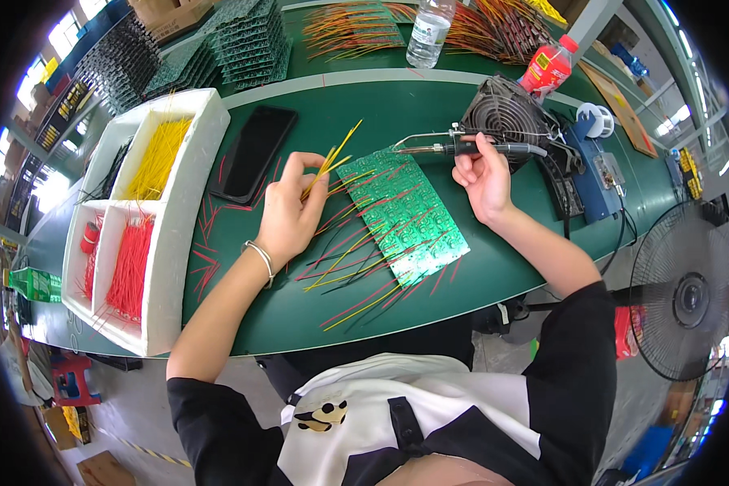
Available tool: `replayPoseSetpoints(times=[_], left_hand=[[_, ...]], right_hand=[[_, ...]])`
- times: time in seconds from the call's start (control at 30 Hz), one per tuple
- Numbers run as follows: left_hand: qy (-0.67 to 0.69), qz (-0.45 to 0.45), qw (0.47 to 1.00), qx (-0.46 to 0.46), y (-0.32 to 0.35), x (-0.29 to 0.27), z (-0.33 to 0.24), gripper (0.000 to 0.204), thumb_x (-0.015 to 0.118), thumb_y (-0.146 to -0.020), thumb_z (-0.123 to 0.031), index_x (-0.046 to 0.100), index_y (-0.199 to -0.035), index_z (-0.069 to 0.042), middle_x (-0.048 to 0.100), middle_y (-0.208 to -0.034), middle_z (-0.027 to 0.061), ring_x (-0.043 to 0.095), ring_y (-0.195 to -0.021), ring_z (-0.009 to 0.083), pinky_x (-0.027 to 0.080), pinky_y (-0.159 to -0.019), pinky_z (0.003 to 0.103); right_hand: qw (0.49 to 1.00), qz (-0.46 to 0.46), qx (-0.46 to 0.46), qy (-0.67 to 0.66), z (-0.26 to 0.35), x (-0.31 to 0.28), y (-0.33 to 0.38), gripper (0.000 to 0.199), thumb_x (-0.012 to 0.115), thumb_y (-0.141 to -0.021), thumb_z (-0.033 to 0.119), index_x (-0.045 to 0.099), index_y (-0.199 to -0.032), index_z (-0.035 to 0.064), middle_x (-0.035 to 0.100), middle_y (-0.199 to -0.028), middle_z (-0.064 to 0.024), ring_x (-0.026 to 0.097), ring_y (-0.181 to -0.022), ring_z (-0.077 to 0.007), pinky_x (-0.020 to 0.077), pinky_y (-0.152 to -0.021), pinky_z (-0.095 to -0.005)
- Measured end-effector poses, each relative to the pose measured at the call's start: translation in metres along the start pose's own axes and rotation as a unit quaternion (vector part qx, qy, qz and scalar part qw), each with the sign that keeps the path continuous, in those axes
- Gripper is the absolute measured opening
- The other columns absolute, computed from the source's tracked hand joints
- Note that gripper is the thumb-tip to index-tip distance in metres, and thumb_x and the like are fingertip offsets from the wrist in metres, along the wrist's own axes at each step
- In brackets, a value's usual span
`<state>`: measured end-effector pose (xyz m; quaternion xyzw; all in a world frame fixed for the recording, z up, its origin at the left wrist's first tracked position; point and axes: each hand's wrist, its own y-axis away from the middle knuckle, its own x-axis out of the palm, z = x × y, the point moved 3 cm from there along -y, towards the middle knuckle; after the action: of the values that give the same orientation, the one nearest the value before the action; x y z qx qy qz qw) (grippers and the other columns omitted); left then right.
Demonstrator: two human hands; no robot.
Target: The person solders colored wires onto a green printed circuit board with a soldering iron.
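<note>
On the green tabletop before me lies a green circuit board panel (409,211), turned at a slant. Red, yellow and black wires stick out from it, mostly along its left side. My left hand (290,206) pinches a small bunch of yellow wires (332,159) beside the panel's upper left corner. In my right hand (486,178) is a soldering iron (478,148), held like a pen. Its tip points left over the panel's top edge, where a thin metal guide tube (429,135) also ends. Whether the tip touches the board I cannot tell.
At left stands a white foam tray (170,243) of yellow, red and black wires. A black phone (257,154) lies beside it. A fan (502,113), a blue soldering unit (595,174) and a red bottle (549,66) are at right. Behind are a clear bottle (430,34) and stacked boards (251,49).
</note>
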<state>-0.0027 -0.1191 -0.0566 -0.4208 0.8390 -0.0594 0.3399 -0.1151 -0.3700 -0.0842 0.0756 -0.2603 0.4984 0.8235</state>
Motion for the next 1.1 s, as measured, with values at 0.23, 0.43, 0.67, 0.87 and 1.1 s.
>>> replayPoseSetpoints(times=[0.23, 0.43, 0.67, 0.87, 1.1], left_hand=[[0.071, 0.014, 0.997, -0.013, 0.0, 0.005, 0.004, 0.009, 0.056, -0.078, -0.001, 0.048, -0.08, 0.002, 0.046, -0.052, 0.0043, 0.036, -0.045, 0.0049, 0.033, -0.043, 0.02], [-0.015, 0.04, 0.999, -0.018, 0.004, 0.013, -0.001, 0.012, 0.061, -0.071, -0.003, 0.049, -0.071, 0.0, 0.035, -0.048, 0.0045, 0.033, -0.041, 0.0112, 0.033, -0.042, 0.024], [-0.043, 0.072, 0.996, -0.016, 0.008, 0.014, -0.003, 0.01, 0.059, -0.071, -0.004, 0.05, -0.071, 0.0, 0.034, -0.047, 0.0064, 0.032, -0.04, 0.0147, 0.031, -0.041, 0.027], [-0.017, 0.081, 0.996, -0.042, 0.011, 0.018, 0.0, 0.006, 0.058, -0.071, -0.004, 0.053, -0.073, -0.001, 0.035, -0.047, 0.0058, 0.031, -0.039, 0.0129, 0.03, -0.041, 0.027], [-0.002, 0.069, 0.996, -0.063, 0.01, 0.022, 0.002, 0.003, 0.056, -0.071, 0.0, 0.056, -0.072, 0.003, 0.036, -0.049, -0.0017, 0.028, -0.046, 0.0009, 0.024, -0.043, 0.019]], right_hand=[[0.998, -0.046, 0.013, 0.043, 0.003, 0.004, 0.003, 0.018, 0.05, -0.089, 0.023, 0.053, -0.09, 0.0054, 0.037, -0.057, 0.003, 0.029, -0.048, -0.0043, 0.0251, -0.046, -0.0209], [0.995, -0.042, -0.021, 0.086, 0.009, 0.003, 0.004, 0.015, 0.059, -0.082, 0.01, 0.053, -0.094, 0.0047, 0.037, -0.061, 0.0058, 0.029, -0.05, -0.0029, 0.0256, -0.047, -0.0204], [0.994, -0.049, -0.034, 0.094, 0.013, 0.015, 0.015, 0.015, 0.06, -0.082, 0.011, 0.055, -0.094, 0.0045, 0.041, -0.062, 0.0045, 0.031, -0.05, -0.0029, 0.0276, -0.047, -0.021], [0.996, -0.022, 0.018, 0.079, 0.006, 0.014, 0.025, 0.017, 0.052, -0.088, 0.02, 0.051, -0.088, 0.0037, 0.039, -0.057, 0.0025, 0.028, -0.045, -0.003, 0.0233, -0.041, -0.0199], [0.996, -0.035, -0.012, 0.082, 0.002, 0.008, 0.025, 0.016, 0.05, -0.088, 0.02, 0.049, -0.083, 0.0044, 0.038, -0.056, 0.0025, 0.03, -0.046, -0.0031, 0.0231, -0.041, -0.0201]])
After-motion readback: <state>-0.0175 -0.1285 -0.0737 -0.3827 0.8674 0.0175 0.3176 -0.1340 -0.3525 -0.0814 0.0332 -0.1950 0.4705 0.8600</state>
